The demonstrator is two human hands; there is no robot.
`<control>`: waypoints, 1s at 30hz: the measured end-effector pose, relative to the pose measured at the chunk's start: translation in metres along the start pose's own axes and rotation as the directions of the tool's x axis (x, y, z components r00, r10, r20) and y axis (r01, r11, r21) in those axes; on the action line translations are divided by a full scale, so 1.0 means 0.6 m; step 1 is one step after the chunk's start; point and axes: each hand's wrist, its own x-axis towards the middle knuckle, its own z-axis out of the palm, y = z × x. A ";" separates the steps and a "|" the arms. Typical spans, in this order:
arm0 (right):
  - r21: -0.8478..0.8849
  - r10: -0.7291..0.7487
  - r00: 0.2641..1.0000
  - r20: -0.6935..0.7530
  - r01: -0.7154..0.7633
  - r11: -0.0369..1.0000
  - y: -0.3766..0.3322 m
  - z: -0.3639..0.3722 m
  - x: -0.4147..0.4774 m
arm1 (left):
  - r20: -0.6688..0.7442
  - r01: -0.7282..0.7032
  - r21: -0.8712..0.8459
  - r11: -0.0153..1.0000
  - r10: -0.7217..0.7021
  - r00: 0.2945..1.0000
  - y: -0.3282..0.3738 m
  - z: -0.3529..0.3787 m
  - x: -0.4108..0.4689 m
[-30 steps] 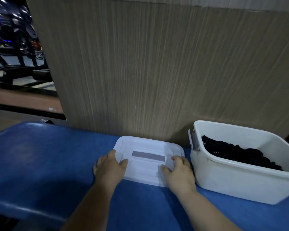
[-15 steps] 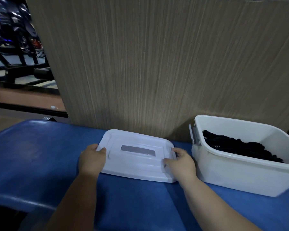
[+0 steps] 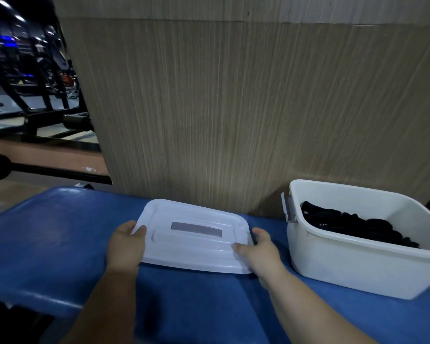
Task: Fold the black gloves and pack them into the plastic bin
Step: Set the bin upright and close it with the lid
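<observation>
Head view: the left hand (image 3: 126,247) and right hand (image 3: 261,252) each grip a short end of a white lid (image 3: 194,244), thumbs on top and fingers curled under its edge. A second ago both palms lay flat on the lid; since then the lid has drawn away from the bin, leaving a gap where the right hand now sits. Just right of the right hand stands the open white bin (image 3: 353,271), a grey clip (image 3: 288,207) on its near end, with the black gloves (image 3: 358,224) heaped inside. Everything rests on a blue padded bench (image 3: 47,244). Beyond the hands, a wood-grain panel (image 3: 233,108) blocks the view; dark gym machines (image 3: 35,70) show far left.
</observation>
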 end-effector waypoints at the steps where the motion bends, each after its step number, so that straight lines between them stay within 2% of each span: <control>1: 0.016 0.002 1.000 0.012 -0.002 1.000 -0.004 0.003 -0.003 | -0.016 -0.008 -0.024 1.000 0.008 1.000 0.000 -0.004 0.001; 9: -0.057 -0.204 0.979 -0.024 0.202 0.978 -0.067 -0.008 -0.024 | -0.073 -0.057 -0.156 0.986 0.046 0.996 0.039 -0.022 -0.028; 14: -0.097 -0.314 0.947 -0.071 0.306 0.947 -0.105 -0.031 -0.040 | -0.051 -0.147 -0.151 0.978 0.141 0.989 0.095 -0.018 -0.057; 20: -0.229 -0.446 0.887 -0.118 0.413 0.881 -0.137 -0.081 -0.061 | -0.064 -0.180 -0.141 0.974 0.172 0.983 0.149 0.003 -0.067; 24: -0.313 -0.489 0.860 -0.148 0.428 0.848 -0.149 -0.132 -0.076 | -0.018 -0.196 -0.186 0.963 0.196 0.980 0.177 0.038 -0.089; 30: -0.398 -0.448 0.854 -0.265 0.326 0.857 -0.146 -0.229 -0.084 | 0.139 -0.233 -0.201 0.952 0.263 0.955 0.207 0.122 -0.146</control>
